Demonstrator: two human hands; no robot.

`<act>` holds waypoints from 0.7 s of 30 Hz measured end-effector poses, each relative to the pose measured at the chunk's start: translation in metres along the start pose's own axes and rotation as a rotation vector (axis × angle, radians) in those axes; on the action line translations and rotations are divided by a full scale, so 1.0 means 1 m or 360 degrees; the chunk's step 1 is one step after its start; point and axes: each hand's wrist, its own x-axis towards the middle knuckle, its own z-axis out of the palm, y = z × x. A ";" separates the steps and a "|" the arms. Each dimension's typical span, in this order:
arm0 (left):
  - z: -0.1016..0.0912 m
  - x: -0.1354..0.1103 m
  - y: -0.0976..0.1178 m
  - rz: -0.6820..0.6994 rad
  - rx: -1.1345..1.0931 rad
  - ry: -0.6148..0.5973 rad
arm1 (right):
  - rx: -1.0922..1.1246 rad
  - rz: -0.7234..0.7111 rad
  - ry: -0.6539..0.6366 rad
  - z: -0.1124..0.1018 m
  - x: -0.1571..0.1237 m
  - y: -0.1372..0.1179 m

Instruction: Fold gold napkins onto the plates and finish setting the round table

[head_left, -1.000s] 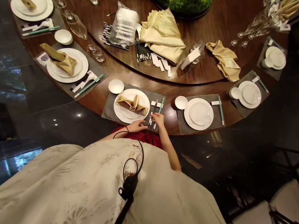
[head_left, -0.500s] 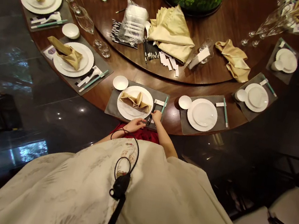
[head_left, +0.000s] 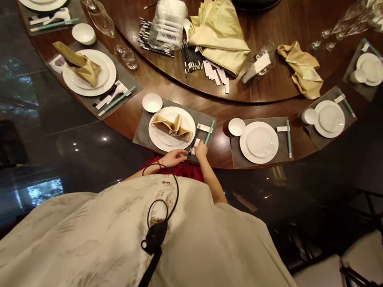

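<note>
On my head-camera feed, the right hand has let go of the black chopsticks, which a second ago sat between its fingers. They now lie flat on the gray placemat, closer to the right rim of the white plate than they were. The hand is just right of them, fingers drawn narrow at a small white strip; I cannot tell whether it is pinching it. Right of that, the teal chopstick sleeve lies where it was, its far part beside the white rest. My left hand stays at the near edge, fingers loosely spread and holding nothing I can see, tips near the chopsticks' near ends. The folded gold napkin remains on the plate, unchanged.
</note>
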 end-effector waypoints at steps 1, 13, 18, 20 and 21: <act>0.001 0.001 0.000 0.0004 -0.0002 -0.0018 | -0.0014 -0.0013 -0.0007 0.000 -0.002 0.000; 0.003 0.025 0.009 -0.0017 -0.0138 0.0107 | -0.0120 -0.0244 0.0114 -0.082 0.028 -0.025; -0.005 0.034 0.025 0.0103 -0.0311 0.0245 | -0.0226 -0.0505 0.0264 -0.165 0.103 -0.099; -0.007 0.036 0.030 0.0120 -0.0305 0.0294 | -0.0285 -0.0635 0.0332 -0.195 0.140 -0.141; -0.008 0.037 0.032 0.0091 -0.0292 0.0288 | -0.0311 -0.0694 0.0353 -0.208 0.159 -0.164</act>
